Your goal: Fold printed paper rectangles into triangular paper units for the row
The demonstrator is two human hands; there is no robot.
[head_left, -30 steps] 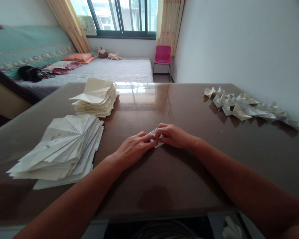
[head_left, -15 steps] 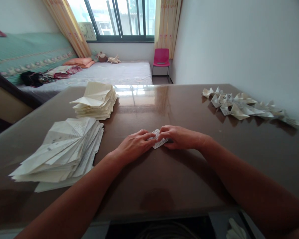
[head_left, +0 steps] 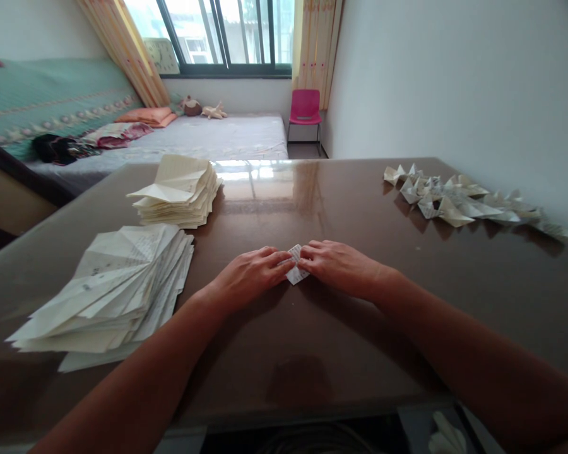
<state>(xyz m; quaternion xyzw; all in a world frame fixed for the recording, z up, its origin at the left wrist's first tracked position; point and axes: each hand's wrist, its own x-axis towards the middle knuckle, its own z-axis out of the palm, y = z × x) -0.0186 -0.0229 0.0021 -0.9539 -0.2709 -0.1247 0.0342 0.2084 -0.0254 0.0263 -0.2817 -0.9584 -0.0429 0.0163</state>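
Observation:
A small folded piece of printed paper (head_left: 295, 273) lies at the middle of the brown table, one corner pointing toward me. My left hand (head_left: 258, 270) pinches its left side, thumb and fingers closed on it. From the other side my right hand (head_left: 334, 263) grips the right part of the paper, fingers bent over its edge. The fingertips of both hands nearly meet and cover the paper's side corners. Both forearms rest low over the glossy tabletop (head_left: 293, 340).
On the left lie a stack of white printed sheets (head_left: 118, 271) and a stack of yellowish sheets (head_left: 180, 189). Folded paper boats (head_left: 449, 195) stand in rows at the back right, near the wall. Beyond the table are a bed (head_left: 236, 139) and a pink chair (head_left: 305, 108).
My right hand has shifted slightly and turned flatter, its fingers now over the paper's right edge. The paper has turned a little. My left hand barely moves; the view drifts slightly.

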